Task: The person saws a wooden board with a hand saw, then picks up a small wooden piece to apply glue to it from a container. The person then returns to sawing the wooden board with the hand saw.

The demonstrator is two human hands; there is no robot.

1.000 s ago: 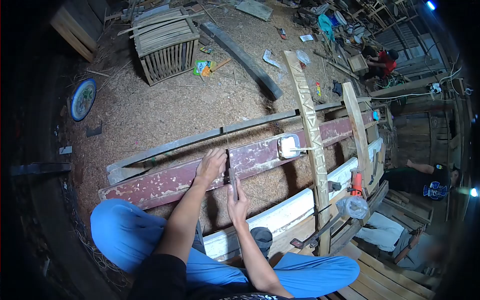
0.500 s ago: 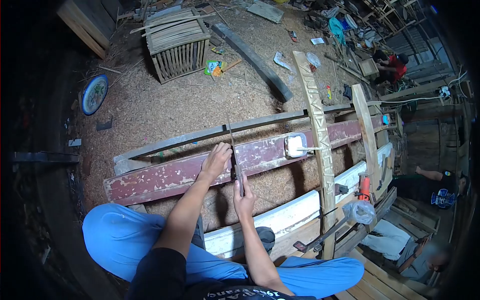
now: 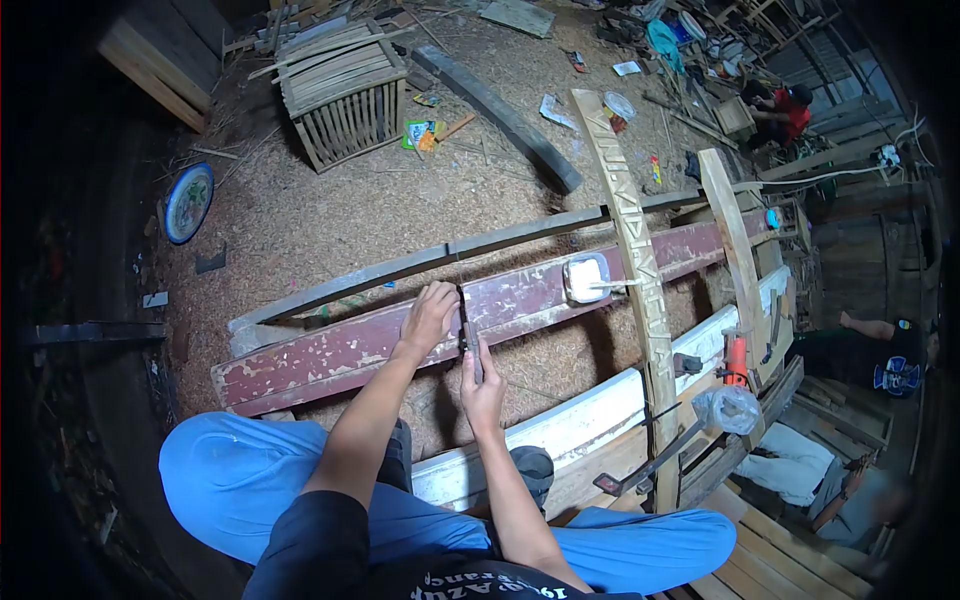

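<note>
My left hand (image 3: 431, 316) presses down on a thin dark piece that lies across the worn maroon beam (image 3: 330, 360); what its bent fingers hold is too small to make out. Closed round the handle of a long thin tool (image 3: 470, 335), my right hand (image 3: 483, 385) is at the beam's near edge. The tool, which looks like a saw or file, points away from me over the beam. To the right, a clear tub with white contents (image 3: 586, 277) and a stick in it sits on the beam. A carved board (image 3: 637, 250) crosses the beam further right.
Beyond the beam are a slatted crate (image 3: 347, 110), a dark plank (image 3: 500, 120) and, at left, a round tray (image 3: 188, 203). A red tool (image 3: 736, 360), a plastic bag (image 3: 728, 409) and a white plank (image 3: 580, 420) are at right. Other people (image 3: 785, 112) sit further off.
The long tool has slid back and forth with my right hand, and less of it now shows beyond the beam. My left hand stays on the beam. The camera view has shifted slightly.
</note>
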